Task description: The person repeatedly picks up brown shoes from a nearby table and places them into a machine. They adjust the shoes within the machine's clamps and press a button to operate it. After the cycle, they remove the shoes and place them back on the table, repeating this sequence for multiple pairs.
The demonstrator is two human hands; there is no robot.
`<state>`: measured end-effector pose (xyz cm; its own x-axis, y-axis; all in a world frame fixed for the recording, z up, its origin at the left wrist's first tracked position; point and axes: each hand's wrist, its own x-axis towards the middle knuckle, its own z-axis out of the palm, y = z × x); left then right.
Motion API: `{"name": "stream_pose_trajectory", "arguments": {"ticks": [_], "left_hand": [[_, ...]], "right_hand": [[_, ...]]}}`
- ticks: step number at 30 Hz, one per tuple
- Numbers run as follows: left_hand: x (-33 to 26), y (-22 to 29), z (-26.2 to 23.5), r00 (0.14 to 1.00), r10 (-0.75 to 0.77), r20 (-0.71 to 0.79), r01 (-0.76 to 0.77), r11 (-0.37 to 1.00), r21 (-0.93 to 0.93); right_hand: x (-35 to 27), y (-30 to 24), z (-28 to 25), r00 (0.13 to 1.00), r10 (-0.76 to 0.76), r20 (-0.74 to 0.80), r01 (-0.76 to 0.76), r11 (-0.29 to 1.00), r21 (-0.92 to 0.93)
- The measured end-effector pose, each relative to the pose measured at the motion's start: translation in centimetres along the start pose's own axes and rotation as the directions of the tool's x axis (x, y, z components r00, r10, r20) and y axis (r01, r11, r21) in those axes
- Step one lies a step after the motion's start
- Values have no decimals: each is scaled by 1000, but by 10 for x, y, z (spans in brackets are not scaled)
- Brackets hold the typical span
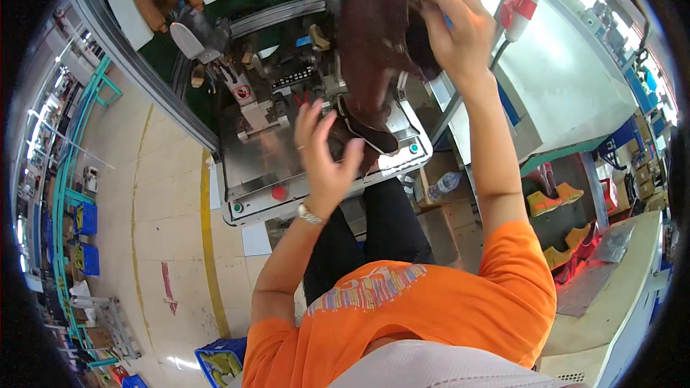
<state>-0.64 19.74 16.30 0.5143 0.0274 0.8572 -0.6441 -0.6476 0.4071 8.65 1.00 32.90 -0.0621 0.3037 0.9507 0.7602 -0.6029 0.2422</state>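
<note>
My right hand [458,32], raised at the upper right, pinches the top edge of a dark brown leather boot upper [370,47]. The upper hangs tall, its lower end beside the front of a machine [262,154] with a metal top. A pale-rimmed edge shows at that lower end, near the green button [413,148] on the right. My left hand [327,162] is just left of this end, fingers spread and slightly blurred; it appears to hold nothing. Behind the boot upper, part of the machine's clamps is hidden.
On the machine front are a red button [278,192] and another green button [238,208]. A metal frame post [144,57] rises at the left. To the right, a shelf holds yellow shoe lasts [553,200]. A plastic bottle [444,185] lies below the machine's right side.
</note>
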Motion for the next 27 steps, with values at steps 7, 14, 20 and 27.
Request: {"name": "stream_pose_trajectory", "arguments": {"ticks": [7, 14, 20, 27], "left_hand": [[-85, 47, 90, 672, -507, 540, 450, -299, -841], [-98, 101, 126, 305, -406, 861, 711, -505, -490], [-157, 104, 168, -297, 43, 954, 848, -448, 284], [-156, 62, 125, -246, 91, 965, 943, -210, 260]], "right_hand": [[-35, -96, -84, 912, 268, 310, -349, 905, 243], [-214, -116, -204, -151, 825, 545, -986, -82, -148], [-287, -149, -224, -380, 910, 168, -865, -414, 283], [-381, 43, -394, -53, 920, -389, -914, -201, -351]]}}
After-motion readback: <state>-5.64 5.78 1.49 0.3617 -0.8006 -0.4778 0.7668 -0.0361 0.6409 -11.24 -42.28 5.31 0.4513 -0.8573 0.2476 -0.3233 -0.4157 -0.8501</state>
